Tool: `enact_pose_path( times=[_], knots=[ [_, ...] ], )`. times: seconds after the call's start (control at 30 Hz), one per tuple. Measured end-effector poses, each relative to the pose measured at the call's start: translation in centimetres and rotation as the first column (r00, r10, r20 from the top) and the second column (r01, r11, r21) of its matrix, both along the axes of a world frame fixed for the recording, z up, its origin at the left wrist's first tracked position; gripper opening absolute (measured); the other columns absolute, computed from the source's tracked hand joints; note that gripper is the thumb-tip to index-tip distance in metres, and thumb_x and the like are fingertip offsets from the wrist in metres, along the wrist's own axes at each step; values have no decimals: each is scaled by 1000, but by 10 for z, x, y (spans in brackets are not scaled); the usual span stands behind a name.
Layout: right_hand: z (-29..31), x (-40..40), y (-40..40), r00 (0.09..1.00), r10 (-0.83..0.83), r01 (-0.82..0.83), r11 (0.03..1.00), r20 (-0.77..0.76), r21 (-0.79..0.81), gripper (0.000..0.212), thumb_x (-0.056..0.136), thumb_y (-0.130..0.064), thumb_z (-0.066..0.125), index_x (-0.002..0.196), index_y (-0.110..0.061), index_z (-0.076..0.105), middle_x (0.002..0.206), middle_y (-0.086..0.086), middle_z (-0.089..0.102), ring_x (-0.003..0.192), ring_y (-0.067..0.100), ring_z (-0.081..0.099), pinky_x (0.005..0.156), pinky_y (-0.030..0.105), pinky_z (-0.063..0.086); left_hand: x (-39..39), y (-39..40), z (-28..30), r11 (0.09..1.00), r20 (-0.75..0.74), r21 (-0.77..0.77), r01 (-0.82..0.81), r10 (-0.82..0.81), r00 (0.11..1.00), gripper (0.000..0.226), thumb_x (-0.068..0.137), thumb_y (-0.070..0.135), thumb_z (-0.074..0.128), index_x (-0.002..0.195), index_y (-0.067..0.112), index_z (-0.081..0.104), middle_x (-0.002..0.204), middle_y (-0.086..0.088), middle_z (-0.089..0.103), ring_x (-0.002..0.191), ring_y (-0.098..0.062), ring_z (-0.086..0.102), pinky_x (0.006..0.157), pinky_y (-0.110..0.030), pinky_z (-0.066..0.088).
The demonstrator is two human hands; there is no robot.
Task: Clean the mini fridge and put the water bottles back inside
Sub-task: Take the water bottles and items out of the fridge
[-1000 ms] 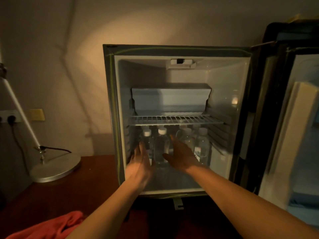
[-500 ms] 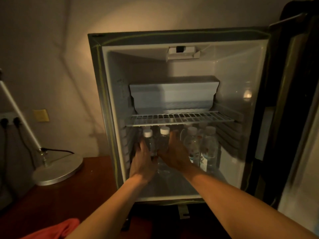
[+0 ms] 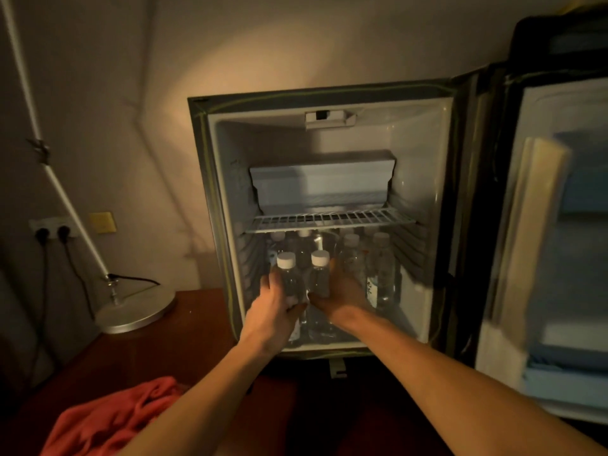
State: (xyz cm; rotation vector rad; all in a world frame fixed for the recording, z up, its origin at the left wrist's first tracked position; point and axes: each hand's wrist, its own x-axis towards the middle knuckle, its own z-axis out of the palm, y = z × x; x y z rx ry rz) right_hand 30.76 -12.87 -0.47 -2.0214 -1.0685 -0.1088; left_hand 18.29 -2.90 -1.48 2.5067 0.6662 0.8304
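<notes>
Dim room, plain wall; dark wooden tabletop (image 3: 204, 327) carries a lamp base (image 3: 135, 312) at far left and a red cloth (image 3: 108, 419) near the front, presumably set aside from wiping. Mini fridge (image 3: 329, 97) stands open. Left hand (image 3: 274, 311) grasps the left front bottle (image 3: 289, 281); right hand (image 3: 339, 291) cups the neighbouring bottle (image 3: 319, 274), apparently keeping both upright under the wire shelf (image 3: 329, 220). More bottles (image 3: 378, 268) stand behind and right. Door (image 3: 559, 225) hangs open.

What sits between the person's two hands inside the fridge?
In the head view, two clear white-capped water bottles stand side by side between the left hand and right hand, one gripped by each, under the wire shelf.
</notes>
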Motion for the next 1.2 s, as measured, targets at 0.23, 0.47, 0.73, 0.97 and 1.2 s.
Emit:
enact_pose_path(
  times=[0.23,0.47,0.73,0.97,1.2],
  knots=[
    [7,-38,-43,992,121,-123,985,30,121,53,80,-24,79,123,-16,49,101,-4,66,89,9,65,77,21,53,-53,-34,9,999,37,37,1,-2,999,76,82,40,74,138,30,25,127,2,43,108,-33,60,84,-50,51],
    [3,-92,-54,975,170,-186,976,141,110,48,79,-31,80,106,-14,44,98,1,61,85,16,61,69,22,47,-116,-45,7,999,76,39,-31,28,997,77,77,39,78,137,31,31,129,1,47,108,-32,61,85,-51,53],
    [8,-170,-12,944,282,-309,938,172,159,51,80,-35,77,114,-14,44,108,6,59,97,22,59,80,35,49,-207,-25,15,984,145,122,-128,110,983,74,76,35,80,135,24,37,124,-1,51,104,-25,63,82,-47,55],
    [3,-235,43,899,407,-429,891,163,146,50,80,-44,74,113,-20,45,110,1,61,100,18,60,79,34,48,-295,17,10,944,159,158,-290,265,951,76,76,39,81,136,25,37,124,-1,51,102,-28,63,79,-48,55],
    [-4,-301,103,836,536,-548,826,117,130,40,78,-43,73,104,-26,47,97,-4,62,86,18,62,68,30,43,-382,51,-9,873,158,100,-478,460,873,79,75,47,78,137,24,36,132,1,50,106,-24,63,83,-48,56]
  ],
)
